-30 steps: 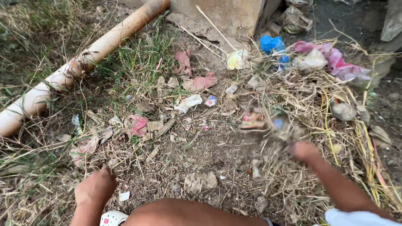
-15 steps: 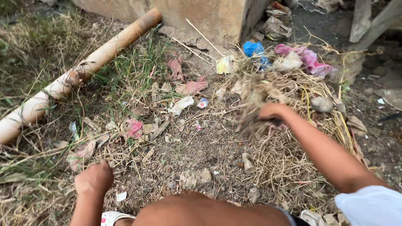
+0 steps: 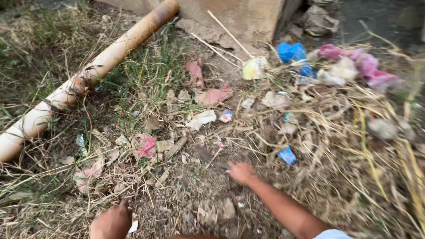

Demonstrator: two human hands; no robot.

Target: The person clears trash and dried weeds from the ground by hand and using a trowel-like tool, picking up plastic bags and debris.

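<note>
My right hand point(image 3: 241, 171) reaches down to the bare dirt in the middle, fingers curled, with its tips at a small dark scrap point(image 3: 224, 166). Whether it grips the scrap is hidden. My left hand point(image 3: 112, 222) rests on the ground at the bottom left, fingers bent under and holding nothing, beside a white paper scrap point(image 3: 133, 226). A blue wrapper point(image 3: 287, 155) lies just right of my right hand, at the edge of a heap of dry grass point(image 3: 349, 146).
A long pale pipe point(image 3: 88, 75) lies diagonally at the left, ending at a concrete block point(image 3: 239, 15). Pink paper point(image 3: 147, 145), pink and blue plastic bags point(image 3: 363, 62) and other litter are scattered over dirt and green grass point(image 3: 150, 66).
My right hand, which held a clump of dry grass over the heap, has come back down to the dirt near me. The view has shifted slightly. My left hand has stayed put.
</note>
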